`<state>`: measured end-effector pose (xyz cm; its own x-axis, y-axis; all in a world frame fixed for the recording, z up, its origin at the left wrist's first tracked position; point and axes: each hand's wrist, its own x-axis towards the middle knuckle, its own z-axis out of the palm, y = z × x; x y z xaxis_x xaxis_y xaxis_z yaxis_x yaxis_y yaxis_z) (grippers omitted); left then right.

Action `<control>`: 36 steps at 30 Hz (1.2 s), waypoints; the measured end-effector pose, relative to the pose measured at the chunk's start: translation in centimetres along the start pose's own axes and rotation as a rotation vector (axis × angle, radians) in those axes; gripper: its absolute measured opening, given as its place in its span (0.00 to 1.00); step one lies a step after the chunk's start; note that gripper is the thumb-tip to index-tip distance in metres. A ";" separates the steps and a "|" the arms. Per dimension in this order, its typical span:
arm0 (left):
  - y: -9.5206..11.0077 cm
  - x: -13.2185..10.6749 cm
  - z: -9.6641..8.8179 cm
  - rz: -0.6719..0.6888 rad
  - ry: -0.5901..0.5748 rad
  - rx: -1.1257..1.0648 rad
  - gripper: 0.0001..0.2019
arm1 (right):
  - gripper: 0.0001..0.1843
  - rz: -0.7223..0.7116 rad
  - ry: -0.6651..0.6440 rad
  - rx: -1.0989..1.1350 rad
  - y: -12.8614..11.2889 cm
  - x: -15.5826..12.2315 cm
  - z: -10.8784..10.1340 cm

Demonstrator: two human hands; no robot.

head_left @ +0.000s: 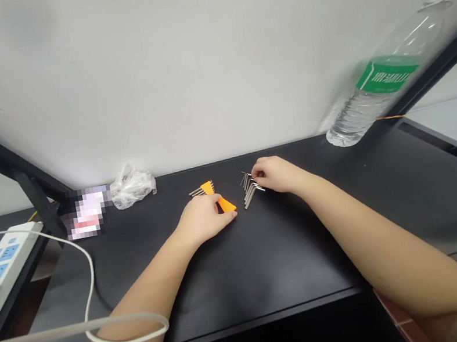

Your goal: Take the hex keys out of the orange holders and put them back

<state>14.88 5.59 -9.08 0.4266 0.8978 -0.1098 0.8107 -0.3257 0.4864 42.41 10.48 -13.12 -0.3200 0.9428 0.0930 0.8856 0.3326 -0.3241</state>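
1. Orange holder (226, 204), one — my landmark, flat on the black desk (272, 269). Several seated keys (196, 193) jut from its left side.
2. Left hand (201, 217), laid over the holder; thumb and fingers clamped on it, as I read it. Risk: a slack or tilted hold could let the holder skid or twist under a push.
3. Loose hex keys (250, 193), a close row just right of the holder, bent ends away from it. Risk: lying so near one another, they could be dragged out of order, or two lifted together.
4. Right hand (276, 174), right of the holder, fingertips together at the keys' bent ends. Whether a key is pinched, I cannot tell; the fingers hide it. Risk: thin, smooth metal could roll from the fingertips.
5. White cable (88, 266), left of the holder, looping across my view of the left forearm; contact uncertain. Risk: snagging, should that arm swing.
6. Bottle (386, 72), well right of the holder, by the wall. Risk: slight — only a wide sweep of the right arm would topple it.
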 end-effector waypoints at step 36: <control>-0.1 0.0 0.1 0.002 0.000 0.004 0.16 | 0.02 0.195 -0.111 0.085 -0.4 -0.3 -0.9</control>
<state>14.85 5.63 -9.22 0.4284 0.8970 -0.1090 0.8115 -0.3289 0.4830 42.47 10.06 -12.22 -0.1852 0.9793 -0.0820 0.9043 0.1372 -0.4043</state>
